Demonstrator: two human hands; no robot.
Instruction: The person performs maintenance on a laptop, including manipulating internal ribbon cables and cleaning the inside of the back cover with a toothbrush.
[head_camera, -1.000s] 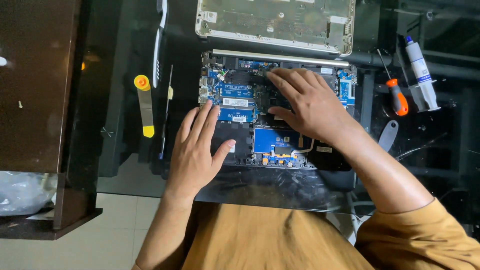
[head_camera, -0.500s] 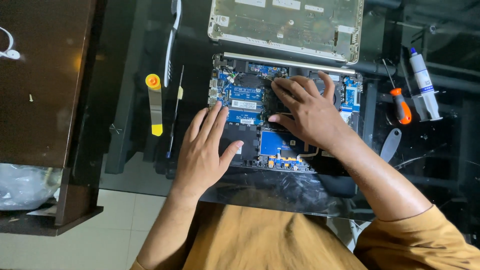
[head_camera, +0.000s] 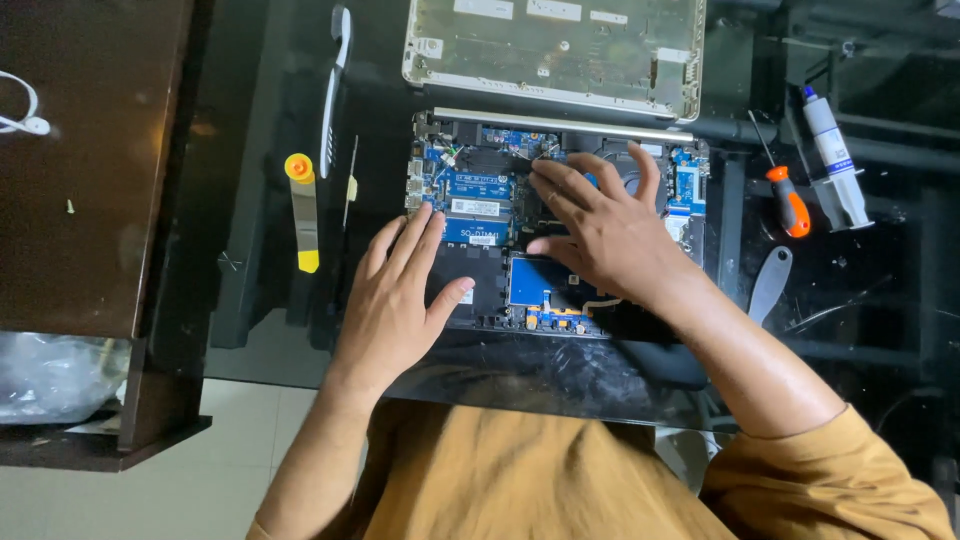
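Left hand (head_camera: 400, 300) flat and spread, steadying the opened laptop's blue circuit board (head_camera: 480, 205); right hand (head_camera: 600, 225) fingers splayed, empty, probing lightly near the fan.

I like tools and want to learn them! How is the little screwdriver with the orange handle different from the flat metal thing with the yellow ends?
The screwdriver has a thin round shaft and one fat orange handle; the flat pry tool is a wide silver strip with an orange-yellow cap on one end and yellow on the other. The screwdriver lies right of the open laptop, tilted; the pry tool lies left of it, nearly straight up and down. Both rest untouched on the dark glass table.
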